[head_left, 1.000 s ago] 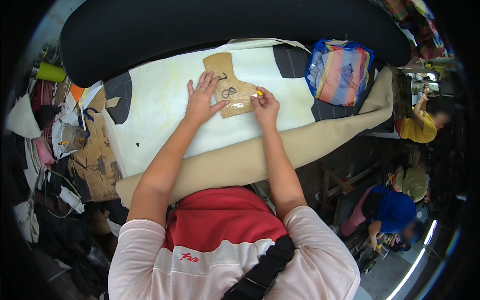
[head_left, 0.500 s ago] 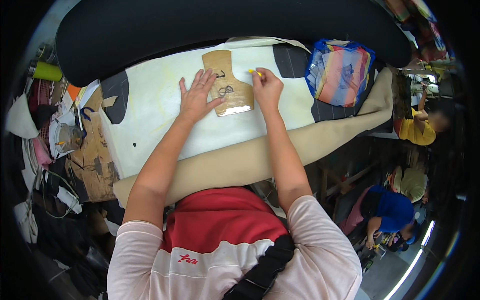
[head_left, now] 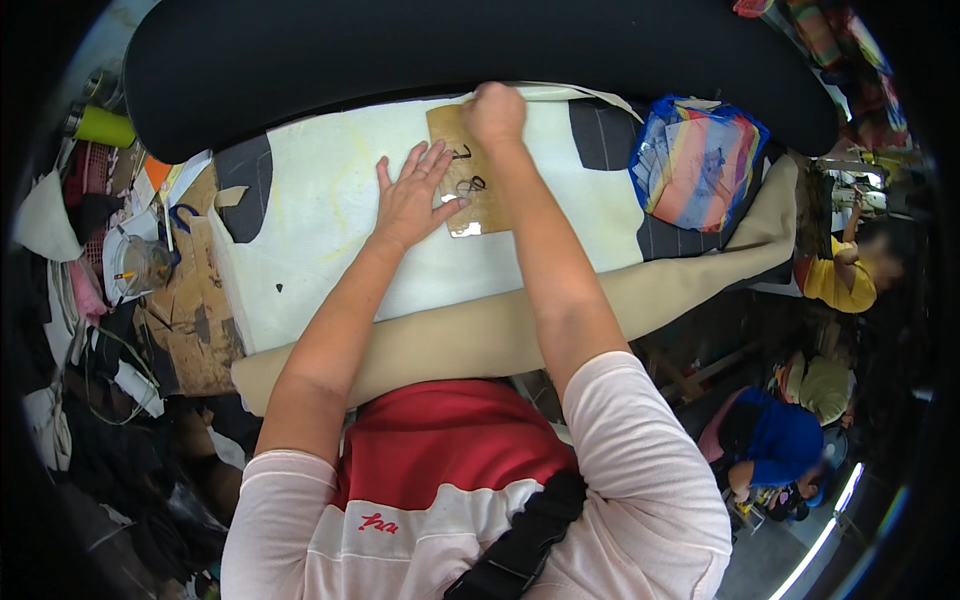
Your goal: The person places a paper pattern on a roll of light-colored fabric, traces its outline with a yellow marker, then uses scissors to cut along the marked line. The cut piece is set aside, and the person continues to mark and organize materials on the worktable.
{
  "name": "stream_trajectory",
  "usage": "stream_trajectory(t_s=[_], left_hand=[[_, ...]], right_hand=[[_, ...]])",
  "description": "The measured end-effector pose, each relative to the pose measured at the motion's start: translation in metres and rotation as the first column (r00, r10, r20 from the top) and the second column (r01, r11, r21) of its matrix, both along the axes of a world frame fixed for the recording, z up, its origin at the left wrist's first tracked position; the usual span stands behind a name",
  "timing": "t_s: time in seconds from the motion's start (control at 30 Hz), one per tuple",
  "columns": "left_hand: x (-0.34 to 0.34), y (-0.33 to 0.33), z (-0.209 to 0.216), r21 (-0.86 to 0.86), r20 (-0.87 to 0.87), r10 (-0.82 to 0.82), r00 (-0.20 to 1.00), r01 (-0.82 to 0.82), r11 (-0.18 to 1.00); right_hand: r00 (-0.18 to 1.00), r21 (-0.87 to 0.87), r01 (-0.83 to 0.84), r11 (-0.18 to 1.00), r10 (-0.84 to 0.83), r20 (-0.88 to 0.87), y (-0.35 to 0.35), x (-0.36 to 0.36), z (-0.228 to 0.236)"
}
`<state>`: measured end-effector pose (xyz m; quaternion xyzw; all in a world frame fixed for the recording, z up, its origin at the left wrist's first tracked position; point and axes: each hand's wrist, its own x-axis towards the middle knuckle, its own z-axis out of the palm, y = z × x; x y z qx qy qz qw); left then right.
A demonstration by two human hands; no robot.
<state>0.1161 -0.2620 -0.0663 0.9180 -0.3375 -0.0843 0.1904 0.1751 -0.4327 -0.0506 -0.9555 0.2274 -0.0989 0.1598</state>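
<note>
Change noted: the right hand point(head_left: 495, 118) had gone from beside the curved right side of the brown template point(head_left: 470, 202) to its far end, forearm now crossing over that side. The template lay in much the same place on the white sheet point(head_left: 330, 230), near the middle of the table point(head_left: 190, 335), toward its far edge.

Left hand point(head_left: 408, 198): flat, fingers spread, pressed over the template's left side; its grip enclosed nothing. Right hand: fingers curled under; the yellow marker seen half a second earlier was hidden, so whether the grip had hold of it could not be told.

Meaning, as judged: the pass along the right side appeared to have reached the far end, with the left hand serving to steady the piece. Any mark was hidden or too faint to make out.

Surroundings: tan material point(head_left: 460, 338) along the near edge; blue-edged bag point(head_left: 698, 165) by the far right corner.
</note>
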Motion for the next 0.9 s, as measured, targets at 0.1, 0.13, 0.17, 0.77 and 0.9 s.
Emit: stream_trajectory(t_s=[0.1, 0.13, 0.17, 0.77, 0.9], left_hand=[[0.0, 0.0, 0.002, -0.008, -0.005, 0.0, 1.0, 0.0, 1.0], [0.0, 0.0, 0.002, -0.012, -0.005, 0.001, 1.0, -0.001, 1.0], [0.0, 0.0, 0.003, -0.015, -0.002, 0.006, 1.0, -0.006, 1.0], [0.001, -0.001, -0.001, -0.005, 0.02, 0.003, 1.0, -0.003, 1.0], [0.003, -0.001, -0.002, -0.018, -0.002, -0.007, 1.0, 0.007, 1.0]], right_hand=[[0.999, 0.039, 0.053, 0.998, -0.053, 0.002, -0.024, -0.015, 0.003], [0.999, 0.076, 0.049, 0.996, -0.048, -0.012, -0.028, -0.015, 0.003], [0.999, 0.088, 0.029, 0.996, -0.032, 0.031, -0.03, -0.016, 0.002], [0.997, 0.075, -0.048, 0.996, 0.053, -0.062, -0.007, -0.162, 0.009], [0.986, 0.167, -0.058, 0.984, 0.082, -0.142, 0.016, -0.193, 0.021]])
